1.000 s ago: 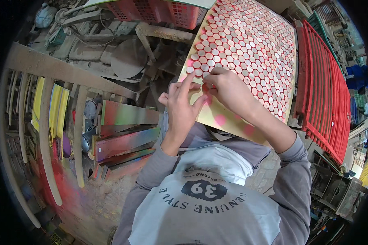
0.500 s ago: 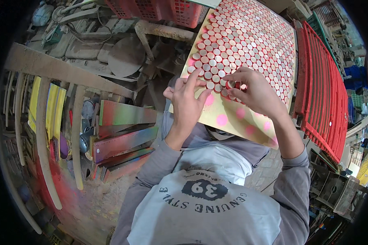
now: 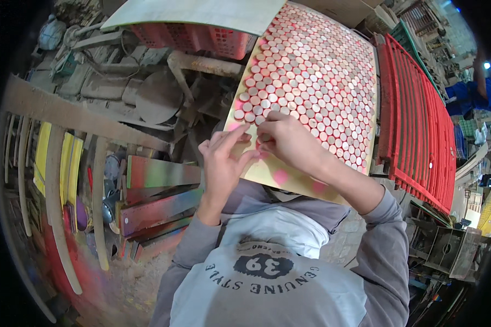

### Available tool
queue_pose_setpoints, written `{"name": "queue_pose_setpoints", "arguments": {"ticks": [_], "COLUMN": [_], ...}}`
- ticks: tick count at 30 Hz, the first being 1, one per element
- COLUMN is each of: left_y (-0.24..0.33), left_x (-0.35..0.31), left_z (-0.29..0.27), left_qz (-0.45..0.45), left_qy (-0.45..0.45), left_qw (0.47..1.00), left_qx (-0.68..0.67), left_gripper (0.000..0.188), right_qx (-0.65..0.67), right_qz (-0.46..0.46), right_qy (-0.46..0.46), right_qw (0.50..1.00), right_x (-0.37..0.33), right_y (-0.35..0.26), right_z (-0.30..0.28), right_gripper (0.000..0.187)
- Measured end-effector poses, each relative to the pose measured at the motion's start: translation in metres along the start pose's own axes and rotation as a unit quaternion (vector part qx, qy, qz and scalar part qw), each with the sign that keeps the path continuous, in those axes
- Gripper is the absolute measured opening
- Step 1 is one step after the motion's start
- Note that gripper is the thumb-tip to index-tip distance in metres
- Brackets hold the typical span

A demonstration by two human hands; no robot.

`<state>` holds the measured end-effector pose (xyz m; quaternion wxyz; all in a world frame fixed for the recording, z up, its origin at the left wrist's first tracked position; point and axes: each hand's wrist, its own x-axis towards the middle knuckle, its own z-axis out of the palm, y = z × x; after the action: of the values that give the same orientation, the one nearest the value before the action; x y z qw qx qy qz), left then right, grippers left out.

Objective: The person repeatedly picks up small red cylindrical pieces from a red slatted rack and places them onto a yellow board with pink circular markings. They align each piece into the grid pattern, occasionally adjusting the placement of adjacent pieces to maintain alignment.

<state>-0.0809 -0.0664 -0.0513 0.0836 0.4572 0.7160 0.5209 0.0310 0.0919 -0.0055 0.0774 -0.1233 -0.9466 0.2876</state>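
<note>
Across my lap slants a pale yellow board (image 3: 289, 180) with pink paint spots along its near edge. Packed rows of small round discs (image 3: 322, 82), with pale tops and red sides, cover most of it. My left hand (image 3: 223, 158) hovers at the board's left edge, thumb and forefinger apart, holding nothing that I can see. Beside it, my right hand (image 3: 289, 139) is bent over the near-left end of the rows, fingertips pinched together. Whatever lies between those fingertips is hidden by the hand.
Red slatted panels (image 3: 414, 125) stand close along the board's right side. Beyond its far left are a red plastic crate (image 3: 188, 38) and a pale sheet (image 3: 202, 12). Wooden bars (image 3: 54, 174) and painted planks (image 3: 161, 210) occupy the left. A person in blue (image 3: 477, 92) is at far right.
My right hand has moved left along the near row, closer to my left hand, and its fingers have drawn together. The left hand has shifted slightly left and down. The whole view has shifted.
</note>
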Motion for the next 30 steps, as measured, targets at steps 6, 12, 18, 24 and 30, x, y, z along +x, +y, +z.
{"name": "queue_pose_setpoints", "arguments": {"ticks": [6,12,18,24,30], "left_y": [-0.002,-0.01,-0.017,-0.01,-0.017], "left_x": [0.006,0.006,0.003,0.0,0.002], "left_z": [-0.002,0.0,0.013,0.02,0.02], "left_qz": [0.019,0.016,-0.008,0.02,-0.005], "left_qy": [-0.009,0.005,0.024,0.076,0.091], "left_qw": [0.994,0.992,0.996,0.996,0.989], "left_qx": [-0.106,-0.123,-0.091,0.031,0.115], "left_gripper": [0.035,0.026,0.02,0.021,0.043], "right_qx": [0.066,0.22,0.174,0.248,0.204], "right_qz": [-0.011,0.074,0.104,0.163,0.159], "right_qy": [0.017,0.038,0.052,0.05,0.05], "right_qw": [0.998,0.972,0.978,0.954,0.965], "right_x": [0.009,0.012,0.004,-0.007,-0.01], "right_y": [0.001,-0.009,-0.006,0.017,0.006], "right_z": [-0.002,-0.013,-0.035,-0.039,-0.039], "right_gripper": [0.027,0.026,0.014,0.015,0.013]}}
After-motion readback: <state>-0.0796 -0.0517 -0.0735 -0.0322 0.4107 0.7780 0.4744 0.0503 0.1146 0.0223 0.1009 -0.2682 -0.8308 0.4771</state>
